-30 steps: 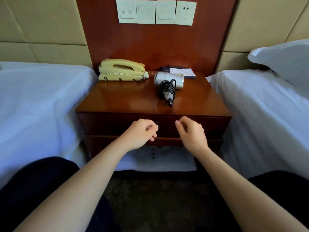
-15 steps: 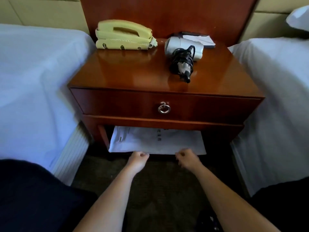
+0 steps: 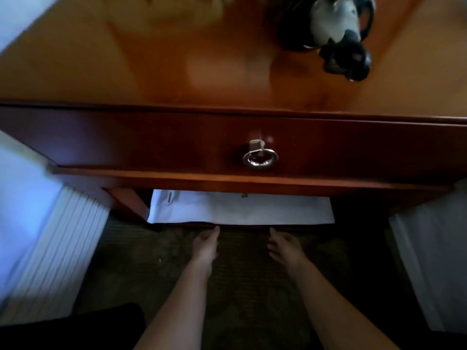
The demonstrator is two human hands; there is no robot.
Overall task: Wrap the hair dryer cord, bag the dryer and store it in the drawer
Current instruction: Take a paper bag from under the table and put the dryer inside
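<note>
Both your left hand and right hand hung empty, loose-fingered, just beside the white bag; you likely needed an even pinch on its front edge.

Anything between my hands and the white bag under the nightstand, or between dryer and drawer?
Nothing visible separates the left hand or right hand from the flat white bag; both are at its front edge. The front of the shut wooden drawer, with its silver ring pull, bars the white hair dryer lying on the nightstand top.
</note>
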